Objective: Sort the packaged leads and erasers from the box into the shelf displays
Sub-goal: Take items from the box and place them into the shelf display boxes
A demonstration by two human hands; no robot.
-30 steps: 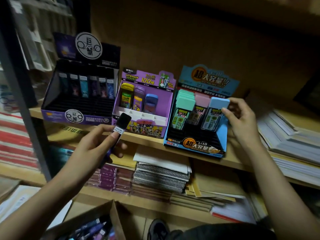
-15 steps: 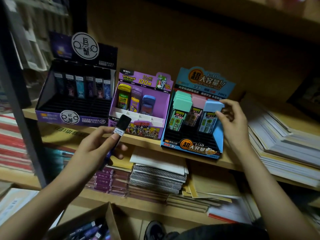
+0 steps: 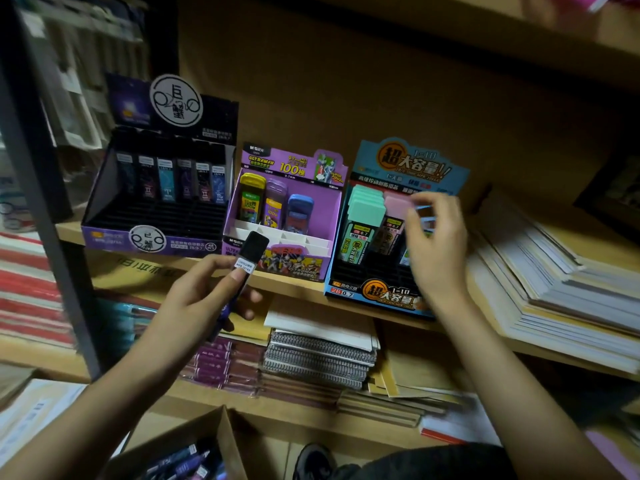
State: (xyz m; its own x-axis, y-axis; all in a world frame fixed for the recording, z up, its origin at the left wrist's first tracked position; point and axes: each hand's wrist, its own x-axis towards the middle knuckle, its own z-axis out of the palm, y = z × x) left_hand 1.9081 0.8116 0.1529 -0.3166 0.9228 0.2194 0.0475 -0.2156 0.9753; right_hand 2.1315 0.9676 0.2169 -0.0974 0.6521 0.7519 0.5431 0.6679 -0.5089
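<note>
Dim stockroom corner, with a wooden shelf carrying three cardboard displays side by side. Progress-wise I'd call it early-to-middle. The black display on the left has just one back row of lead packs and loads of bare slots in front. The purple display in the middle holds three fat cases. The blue display on the right has a few mint-capped packs and a pink-capped pack at the back. Down at the bottom edge, the box has a heap of packs in it, so plenty left to sort.

The left hand has its grip clamped on a black lead case, held up in the air just in front of the purple display and not in any slot. My guess is it belongs in the black display. The right hand is at the blue display's right column, fingers curled by something pale blue. It's blurry, so I can't tell if that grip is pinching it or not.

Around that, there are spiral notebooks on the shelf below and big paper stacks just beside the blue display. Nothing really blocks the slots, though the right forearm crosses the blue display's front.
</note>
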